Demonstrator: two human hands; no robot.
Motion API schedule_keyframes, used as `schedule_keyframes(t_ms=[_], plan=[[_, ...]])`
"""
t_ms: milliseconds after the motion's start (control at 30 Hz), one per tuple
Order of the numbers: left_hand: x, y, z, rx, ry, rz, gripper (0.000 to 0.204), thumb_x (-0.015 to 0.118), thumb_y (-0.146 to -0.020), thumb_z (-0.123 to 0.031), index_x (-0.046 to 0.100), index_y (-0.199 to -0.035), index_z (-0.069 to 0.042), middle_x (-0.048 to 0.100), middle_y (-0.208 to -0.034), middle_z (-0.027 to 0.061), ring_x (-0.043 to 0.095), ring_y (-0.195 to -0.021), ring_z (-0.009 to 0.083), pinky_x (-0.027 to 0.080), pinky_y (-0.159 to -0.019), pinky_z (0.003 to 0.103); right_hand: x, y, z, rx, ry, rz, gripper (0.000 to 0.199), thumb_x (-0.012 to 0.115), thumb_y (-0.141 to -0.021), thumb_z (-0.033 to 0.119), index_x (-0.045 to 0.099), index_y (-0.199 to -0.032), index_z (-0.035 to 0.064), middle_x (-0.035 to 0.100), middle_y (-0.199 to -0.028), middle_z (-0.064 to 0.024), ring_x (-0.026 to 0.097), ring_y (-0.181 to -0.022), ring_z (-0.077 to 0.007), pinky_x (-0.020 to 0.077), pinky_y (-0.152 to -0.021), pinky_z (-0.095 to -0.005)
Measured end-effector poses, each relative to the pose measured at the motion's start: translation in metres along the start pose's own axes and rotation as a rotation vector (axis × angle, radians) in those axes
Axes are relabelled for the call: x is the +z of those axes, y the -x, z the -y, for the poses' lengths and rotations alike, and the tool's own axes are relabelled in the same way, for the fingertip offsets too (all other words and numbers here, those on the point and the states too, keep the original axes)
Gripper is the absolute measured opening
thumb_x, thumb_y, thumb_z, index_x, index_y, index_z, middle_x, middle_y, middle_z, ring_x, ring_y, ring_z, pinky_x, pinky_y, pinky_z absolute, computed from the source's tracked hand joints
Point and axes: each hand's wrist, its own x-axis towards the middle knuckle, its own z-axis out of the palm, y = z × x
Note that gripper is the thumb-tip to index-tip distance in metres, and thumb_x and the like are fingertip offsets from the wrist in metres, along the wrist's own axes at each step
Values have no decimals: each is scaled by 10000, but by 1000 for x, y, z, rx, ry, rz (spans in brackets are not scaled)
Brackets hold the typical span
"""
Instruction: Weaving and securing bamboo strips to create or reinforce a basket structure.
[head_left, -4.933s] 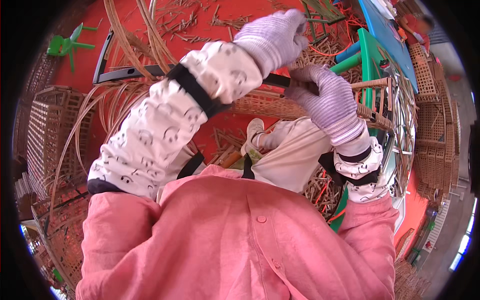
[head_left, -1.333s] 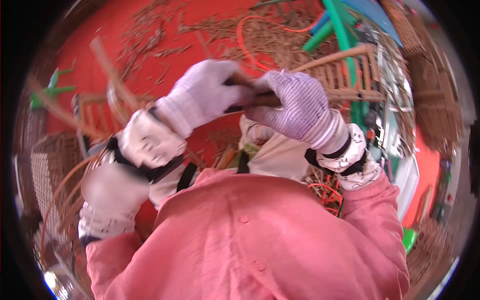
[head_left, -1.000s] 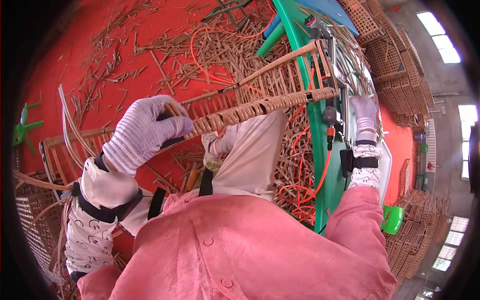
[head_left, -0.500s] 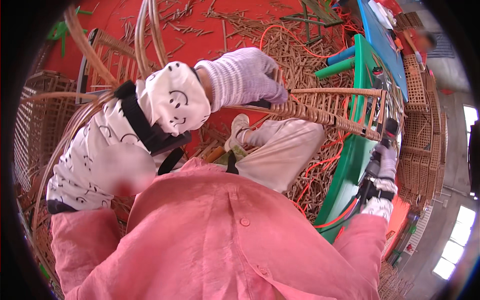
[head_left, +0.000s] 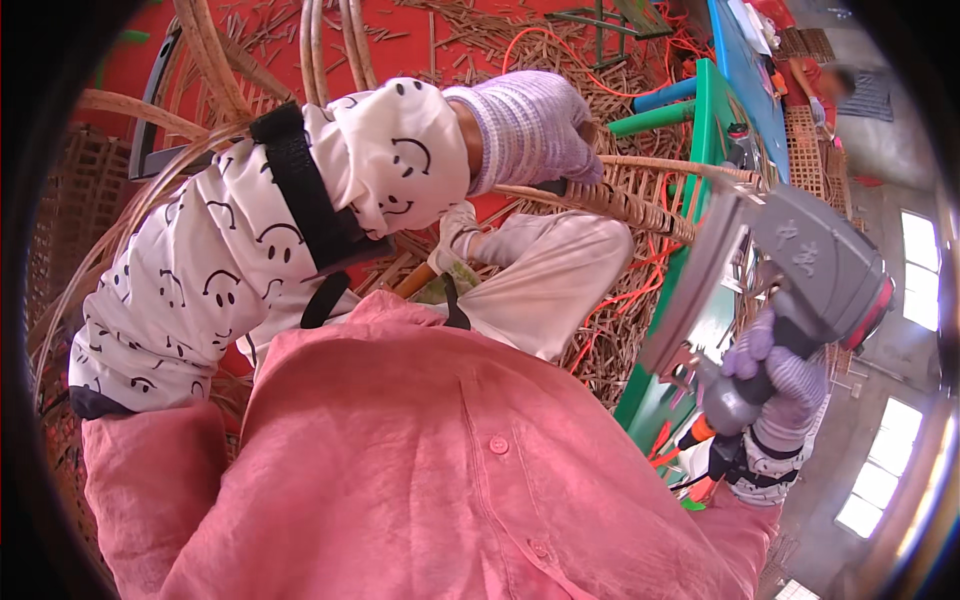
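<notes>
My left hand [head_left: 535, 130], in a striped lilac knit glove, is closed around one end of a woven rattan frame [head_left: 645, 212]. The frame has thin slats and stretches right toward a green table. My right hand [head_left: 785, 385], gloved the same way, grips the handle of a grey pneumatic staple gun [head_left: 825, 250]. An orange-ended hose fitting [head_left: 697, 432] is at the base of the gun. The gun is raised at the right and hides the frame's far end.
The green table [head_left: 706, 120] stands at my right, with a blue table [head_left: 752, 90] beyond. Wood strips [head_left: 620, 125] litter the red floor, crossed by an orange hose [head_left: 510, 50]. Rattan poles [head_left: 312, 50] rise at the left. Another person [head_left: 805, 85] is far right.
My right hand has lifted the staple gun from beside the green table, up and nearer, with its body now showing large. The left hand has shifted slightly right and up, still gripping the frame.
</notes>
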Motion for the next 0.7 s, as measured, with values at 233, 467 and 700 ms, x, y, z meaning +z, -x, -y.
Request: schedule_keyframes(t_ms=[233, 467, 700], plan=[[6, 8, 8, 91, 219, -21, 220, 686, -739, -263, 644, -795, -55, 611, -633, 47, 562, -555, 116, 465, -543, 287, 21, 10, -7, 201, 227, 49, 384, 678, -731, 77, 500, -1061, -7, 565, -917, -77, 566, -851, -193, 477, -725, -302], [6, -1, 8, 60, 67, -29, 258, 660, -752, -299, 642, -792, -45, 600, -610, 69, 578, -553, 170, 465, -547, 309, -4, 16, -27, 472, -307, 153, 286, 440, -888, 134, 461, -1153, 27, 490, -1112, -100, 483, -1034, -203, 428, -862, -321], [4, 1, 5, 47, 44, 13, 266, 632, -764, -309, 625, -748, -43, 604, -612, 76, 582, -550, 190, 471, -551, 324, 9, 13, -19, 399, 163, 169, 311, 425, -899, 164, 436, -1191, 57, 485, -1158, -101, 473, -1083, -209, 435, -861, -354]])
